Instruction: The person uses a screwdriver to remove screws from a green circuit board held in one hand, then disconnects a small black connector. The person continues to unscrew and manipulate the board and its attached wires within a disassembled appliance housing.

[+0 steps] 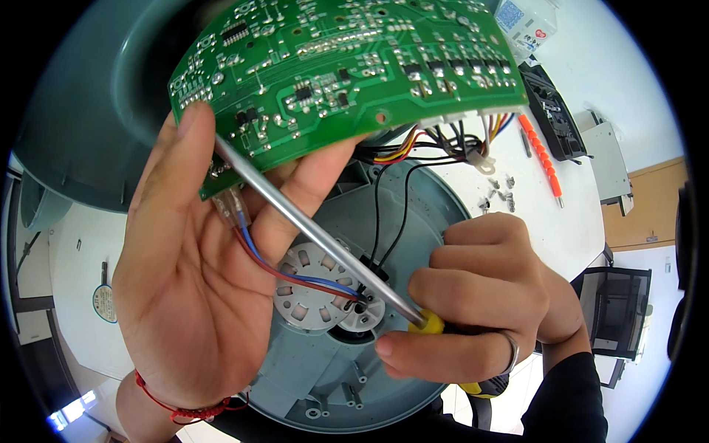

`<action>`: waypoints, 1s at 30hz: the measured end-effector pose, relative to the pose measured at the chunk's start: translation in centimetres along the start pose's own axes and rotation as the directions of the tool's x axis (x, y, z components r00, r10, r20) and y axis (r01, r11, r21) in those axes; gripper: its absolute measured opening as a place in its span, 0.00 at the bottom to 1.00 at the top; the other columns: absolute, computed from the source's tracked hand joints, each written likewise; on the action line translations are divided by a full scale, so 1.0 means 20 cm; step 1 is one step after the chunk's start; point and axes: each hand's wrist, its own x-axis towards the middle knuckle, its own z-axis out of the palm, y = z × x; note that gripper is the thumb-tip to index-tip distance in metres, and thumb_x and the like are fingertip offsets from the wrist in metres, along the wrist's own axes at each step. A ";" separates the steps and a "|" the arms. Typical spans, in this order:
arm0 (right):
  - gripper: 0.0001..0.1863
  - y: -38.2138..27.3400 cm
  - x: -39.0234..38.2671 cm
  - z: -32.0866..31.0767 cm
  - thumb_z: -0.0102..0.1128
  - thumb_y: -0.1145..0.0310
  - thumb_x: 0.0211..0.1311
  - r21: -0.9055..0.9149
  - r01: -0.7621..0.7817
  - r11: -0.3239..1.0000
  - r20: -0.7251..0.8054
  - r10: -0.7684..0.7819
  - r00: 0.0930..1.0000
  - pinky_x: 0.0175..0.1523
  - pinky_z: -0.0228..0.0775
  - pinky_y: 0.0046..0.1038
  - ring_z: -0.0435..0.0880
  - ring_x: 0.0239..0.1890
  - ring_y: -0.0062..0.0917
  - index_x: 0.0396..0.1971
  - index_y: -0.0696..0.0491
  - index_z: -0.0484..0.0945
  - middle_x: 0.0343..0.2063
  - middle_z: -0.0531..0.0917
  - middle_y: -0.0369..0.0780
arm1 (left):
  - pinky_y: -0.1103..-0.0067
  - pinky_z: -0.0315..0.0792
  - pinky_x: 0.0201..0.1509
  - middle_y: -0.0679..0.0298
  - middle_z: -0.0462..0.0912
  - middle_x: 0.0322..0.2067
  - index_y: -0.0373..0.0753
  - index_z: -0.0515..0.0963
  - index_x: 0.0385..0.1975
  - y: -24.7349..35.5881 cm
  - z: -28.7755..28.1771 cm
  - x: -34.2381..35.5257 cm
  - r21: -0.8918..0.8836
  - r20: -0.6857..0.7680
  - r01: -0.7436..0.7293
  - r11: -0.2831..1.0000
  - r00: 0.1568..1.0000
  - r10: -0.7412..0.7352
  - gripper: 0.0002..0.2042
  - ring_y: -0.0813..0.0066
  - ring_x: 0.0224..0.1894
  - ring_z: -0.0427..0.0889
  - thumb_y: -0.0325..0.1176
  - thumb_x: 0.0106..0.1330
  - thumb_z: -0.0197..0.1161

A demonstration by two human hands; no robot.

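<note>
My left hand holds up a green circuit board, thumb at its left edge, fingers behind it. My right hand grips a screwdriver by its yellow handle; the shaft runs diagonally to the board's lower-left corner, beside my left thumb. Whether the tip touches is unclear. Red and blue wires lead from that corner into a round grey-green plastic housing below, which holds a perforated white disc. A bundle of coloured wires hangs from the board's right side.
A white table carries small screws, an orange segmented shaft and a black case. A white container stands at the back. A large grey-green shell occupies the upper left. A dark-framed object stands at right.
</note>
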 end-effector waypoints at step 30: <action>0.21 -0.11 0.00 -0.11 0.70 0.70 0.48 -0.243 -0.036 0.969 0.112 0.064 0.992 0.32 0.67 0.26 0.73 0.20 0.21 0.43 0.35 0.77 0.24 0.74 0.32 | 0.67 0.75 0.68 0.40 0.71 0.62 0.29 0.59 0.67 -0.01 0.00 0.00 -0.030 0.142 -0.018 0.999 0.990 0.022 0.21 0.46 0.67 0.69 0.36 0.81 0.39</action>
